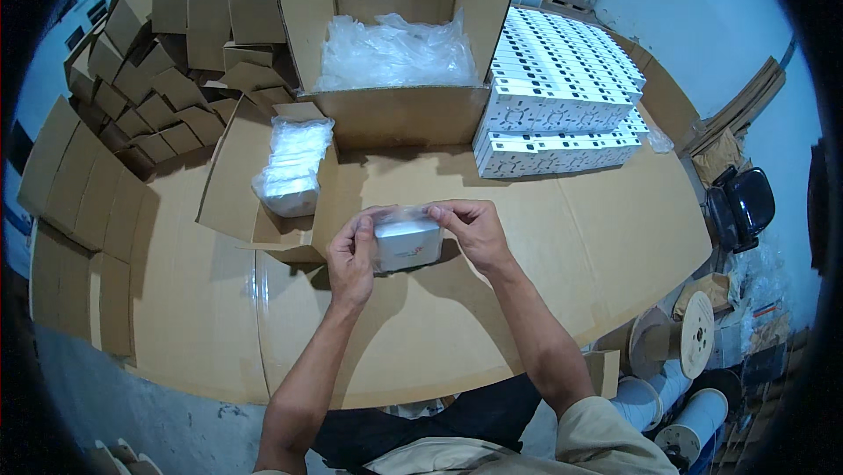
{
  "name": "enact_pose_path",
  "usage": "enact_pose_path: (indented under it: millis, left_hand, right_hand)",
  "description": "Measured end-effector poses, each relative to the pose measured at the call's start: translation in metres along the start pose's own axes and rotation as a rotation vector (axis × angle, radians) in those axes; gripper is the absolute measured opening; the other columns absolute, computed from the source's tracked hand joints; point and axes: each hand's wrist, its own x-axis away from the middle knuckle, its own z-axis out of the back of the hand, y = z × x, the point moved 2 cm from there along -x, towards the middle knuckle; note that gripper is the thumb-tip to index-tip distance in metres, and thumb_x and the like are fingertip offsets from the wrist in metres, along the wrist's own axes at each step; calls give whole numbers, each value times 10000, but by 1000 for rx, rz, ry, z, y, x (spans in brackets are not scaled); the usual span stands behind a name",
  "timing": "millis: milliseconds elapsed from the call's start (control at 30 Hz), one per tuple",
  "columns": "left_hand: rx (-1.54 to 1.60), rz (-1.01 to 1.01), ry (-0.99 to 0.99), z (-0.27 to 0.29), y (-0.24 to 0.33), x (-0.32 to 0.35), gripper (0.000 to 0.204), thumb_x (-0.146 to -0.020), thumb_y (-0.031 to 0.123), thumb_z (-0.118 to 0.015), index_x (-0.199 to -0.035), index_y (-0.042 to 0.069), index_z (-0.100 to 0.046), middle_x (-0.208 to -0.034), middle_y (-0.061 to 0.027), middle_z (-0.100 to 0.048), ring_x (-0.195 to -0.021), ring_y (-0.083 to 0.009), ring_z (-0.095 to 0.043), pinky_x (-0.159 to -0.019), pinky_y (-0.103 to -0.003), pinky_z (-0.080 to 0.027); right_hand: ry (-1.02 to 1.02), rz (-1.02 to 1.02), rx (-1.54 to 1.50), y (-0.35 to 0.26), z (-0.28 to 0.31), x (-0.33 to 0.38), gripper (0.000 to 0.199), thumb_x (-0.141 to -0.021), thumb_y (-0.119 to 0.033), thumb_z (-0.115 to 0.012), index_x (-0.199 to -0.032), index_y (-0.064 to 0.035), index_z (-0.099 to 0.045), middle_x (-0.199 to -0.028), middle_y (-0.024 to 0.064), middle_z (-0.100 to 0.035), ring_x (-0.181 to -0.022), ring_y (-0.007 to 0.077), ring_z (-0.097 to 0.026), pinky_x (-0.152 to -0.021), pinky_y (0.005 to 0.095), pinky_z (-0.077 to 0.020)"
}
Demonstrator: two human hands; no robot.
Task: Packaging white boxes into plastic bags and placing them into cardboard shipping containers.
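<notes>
The left hand and right hand pinch the bag near its top; the white box sits inside, between and slightly below their grips.

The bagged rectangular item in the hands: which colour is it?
The bagged rectangular item is white, best seen in the head view.

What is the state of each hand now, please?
Left hand: closed, holding the left side of the bagged white item.
Right hand: closed, pinching the bag at upper right.
</notes>
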Motion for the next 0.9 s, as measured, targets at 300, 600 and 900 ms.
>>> enact_pose_path:
  millis: [300, 600, 900]
  left_hand:
    - [117, -45, 22, -7, -5, -3, 297, -1006, 205, -640, -1220, 1, -629, -1119, -95, -687, -1121, -179, -616, -1017, -332, -471]
    - [32, 209, -52, 6, -20, 5, 288, -929, 163, -746, -1172, 34, -658, -1099, -56, -677, -978, -131, -643, -822, -281, -532]
    - [-47, 90, -131, 10, 4, 0, 130, -939, 148, -729, -957, 21, -748, -1078, -47, -704, -855, -93, -647, -748, -245, -541]
  right_hand:
    - [-40, 17, -146, -5, -5, -1, 308, -937, -129, -727, -1194, 37, -698, -1079, 74, -739, -916, 120, -664, -840, 267, -535]
    - [-179, -175, 34, -11, 0, 2, 265, -901, -73, -744, -1152, 11, -724, -1038, 72, -733, -932, 115, -665, -799, 265, -550]
    - [-217, -40, 21, -14, 9, 1, 131, -902, -58, -739, -989, 40, -736, -1046, 123, -737, -935, 145, -664, -841, 310, -551]
